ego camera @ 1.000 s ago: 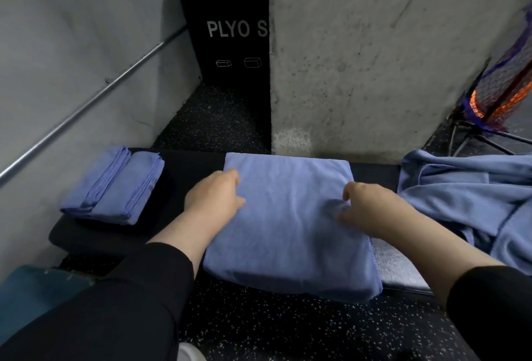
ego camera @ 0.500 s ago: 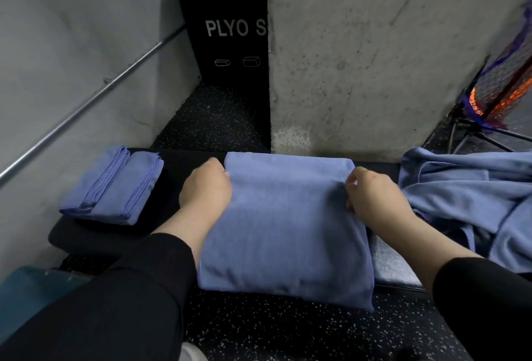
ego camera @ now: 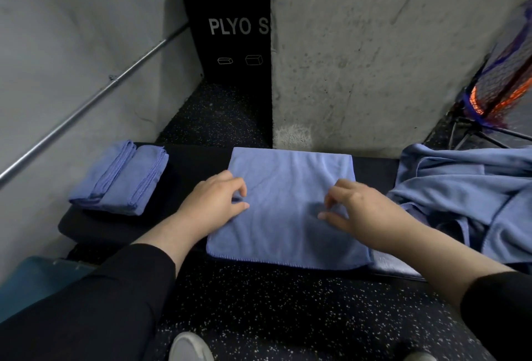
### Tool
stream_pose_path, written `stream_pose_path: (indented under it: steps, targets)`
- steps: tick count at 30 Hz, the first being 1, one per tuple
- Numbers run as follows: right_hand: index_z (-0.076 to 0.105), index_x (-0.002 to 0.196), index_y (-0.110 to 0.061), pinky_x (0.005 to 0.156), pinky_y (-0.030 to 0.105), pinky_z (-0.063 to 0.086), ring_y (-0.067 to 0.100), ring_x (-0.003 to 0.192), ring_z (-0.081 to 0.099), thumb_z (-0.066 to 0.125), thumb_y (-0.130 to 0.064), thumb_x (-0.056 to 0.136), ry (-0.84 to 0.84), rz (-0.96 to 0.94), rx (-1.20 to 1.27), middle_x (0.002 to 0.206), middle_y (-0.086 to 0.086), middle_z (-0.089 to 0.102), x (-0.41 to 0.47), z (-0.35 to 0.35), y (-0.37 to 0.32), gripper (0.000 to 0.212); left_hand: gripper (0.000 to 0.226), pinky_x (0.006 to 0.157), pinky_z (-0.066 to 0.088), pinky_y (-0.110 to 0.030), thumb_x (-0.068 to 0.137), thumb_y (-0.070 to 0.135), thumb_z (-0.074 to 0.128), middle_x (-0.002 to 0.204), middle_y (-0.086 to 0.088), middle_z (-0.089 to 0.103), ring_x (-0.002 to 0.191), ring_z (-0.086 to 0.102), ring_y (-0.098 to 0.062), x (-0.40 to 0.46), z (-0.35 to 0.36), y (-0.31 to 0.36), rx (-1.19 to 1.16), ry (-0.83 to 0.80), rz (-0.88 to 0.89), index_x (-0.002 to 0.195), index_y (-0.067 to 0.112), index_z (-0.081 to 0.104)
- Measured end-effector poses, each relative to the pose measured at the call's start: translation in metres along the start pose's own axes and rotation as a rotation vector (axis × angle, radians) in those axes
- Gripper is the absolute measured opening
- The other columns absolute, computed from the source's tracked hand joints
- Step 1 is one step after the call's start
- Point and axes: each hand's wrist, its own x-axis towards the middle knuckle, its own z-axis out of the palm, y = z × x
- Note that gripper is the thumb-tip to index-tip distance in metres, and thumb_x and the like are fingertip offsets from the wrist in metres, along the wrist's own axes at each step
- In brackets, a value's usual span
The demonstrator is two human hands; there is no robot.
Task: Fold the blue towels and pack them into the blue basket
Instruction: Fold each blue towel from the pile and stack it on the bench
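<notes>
A soft blue microfibre towel (ego camera: 288, 208), folded to a rectangle, is laid across the black padded bench (ego camera: 95, 228). Since a moment ago the left hand (ego camera: 214, 202) and right hand (ego camera: 355, 211) have been brought inward from its side edges; cloth is now pinched by both (another fold seems likely). The folded blue towel stack (ego camera: 121, 178) awaits packing.

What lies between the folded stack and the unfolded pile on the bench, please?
In the head view, the half-folded towel lies between them, with the left hand and right hand on it.
</notes>
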Motion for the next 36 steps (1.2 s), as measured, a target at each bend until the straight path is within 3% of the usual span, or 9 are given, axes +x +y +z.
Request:
stream_pose_path:
  steps: [2,5,9,15,18,26,28,32,36]
  targets:
    - [0.059,0.092,-0.03,0.078,0.039,0.052,0.009,0.085,0.056,0.048,-0.07,0.085,-0.076,-0.155,0.029,0.095,-0.014,0.052,-0.017,0.002,-0.005,0.043,0.017,0.096,0.042,-0.038,0.089,0.048,0.067,0.099,0.017,0.05,0.101,0.051,-0.006,-0.016,0.002,0.003,0.065,-0.025,0.156,0.092,0.034,0.059]
    - [0.056,0.115,-0.036,0.095,0.029,0.044,0.005,0.114,0.047,0.047,-0.081,0.078,-0.193,-0.242,-0.086,0.123,-0.018,0.048,-0.044,0.012,-0.002,0.059,0.044,0.105,0.033,-0.031,0.089,0.07,0.043,0.115,0.022,0.046,0.116,0.044,0.0,-0.042,0.01,0.003,0.157,-0.076,0.315,0.114,0.038,0.059]
    - [0.055,0.123,-0.03,0.098,0.03,0.049,0.011,0.121,0.053,0.067,-0.054,0.083,-0.097,-0.262,-0.053,0.135,-0.012,0.046,-0.066,0.022,0.01,0.048,0.067,0.118,0.021,-0.03,0.088,0.075,0.035,0.15,0.015,0.036,0.142,0.029,-0.006,-0.07,0.022,-0.015,0.255,-0.06,0.339,0.145,0.041,0.044]
    - [0.065,0.1,-0.024,0.08,0.016,0.046,0.008,0.1,0.063,0.067,-0.031,0.089,0.039,-0.255,-0.02,0.122,-0.012,0.058,-0.075,0.018,0.019,0.013,0.051,0.103,0.032,-0.026,0.094,0.062,0.039,0.134,0.015,0.052,0.129,0.046,-0.007,-0.078,0.017,-0.03,0.192,0.005,0.289,0.132,0.037,0.062]
    - [0.066,0.096,-0.02,0.074,0.022,0.05,0.011,0.093,0.064,0.067,-0.015,0.085,0.092,-0.208,-0.062,0.113,-0.011,0.062,-0.072,0.02,0.02,0.013,0.043,0.096,0.035,-0.026,0.095,0.055,0.039,0.123,0.017,0.054,0.119,0.05,-0.006,-0.076,0.015,-0.031,0.206,0.063,0.301,0.124,0.037,0.066]
    - [0.057,0.095,-0.024,0.058,0.036,0.044,0.02,0.061,0.058,0.059,-0.023,0.093,0.171,0.175,0.079,0.065,-0.006,0.062,-0.053,0.006,0.003,0.002,0.061,0.097,0.036,-0.032,0.08,0.086,0.038,0.111,0.022,0.045,0.108,0.044,-0.002,-0.068,0.017,0.01,0.29,0.025,0.25,0.114,0.039,0.057]
    - [0.056,0.096,-0.025,0.062,0.037,0.045,0.021,0.066,0.059,0.056,-0.022,0.094,0.171,0.223,0.116,0.067,-0.008,0.061,-0.047,0.001,0.002,0.003,0.049,0.094,0.037,-0.032,0.084,0.078,0.046,0.109,0.021,0.046,0.105,0.045,-0.004,-0.065,0.022,0.022,0.261,0.044,0.218,0.11,0.038,0.056]
    - [0.055,0.101,-0.025,0.071,0.038,0.048,0.025,0.079,0.061,0.051,-0.023,0.097,0.129,0.309,0.16,0.078,-0.005,0.063,-0.037,-0.008,0.0,0.006,0.008,0.087,0.039,-0.037,0.094,0.029,0.055,0.103,0.013,0.054,0.101,0.052,-0.015,-0.054,0.024,0.028,0.206,0.12,0.118,0.101,0.028,0.057]
    - [0.054,0.099,-0.029,0.078,0.037,0.049,0.021,0.082,0.062,0.05,-0.026,0.099,0.052,0.294,0.173,0.08,-0.009,0.063,-0.039,-0.014,0.006,0.005,0.011,0.083,0.04,-0.037,0.097,0.02,0.055,0.095,0.01,0.058,0.091,0.053,-0.015,-0.05,0.01,0.006,0.042,0.122,0.004,0.091,0.021,0.063]
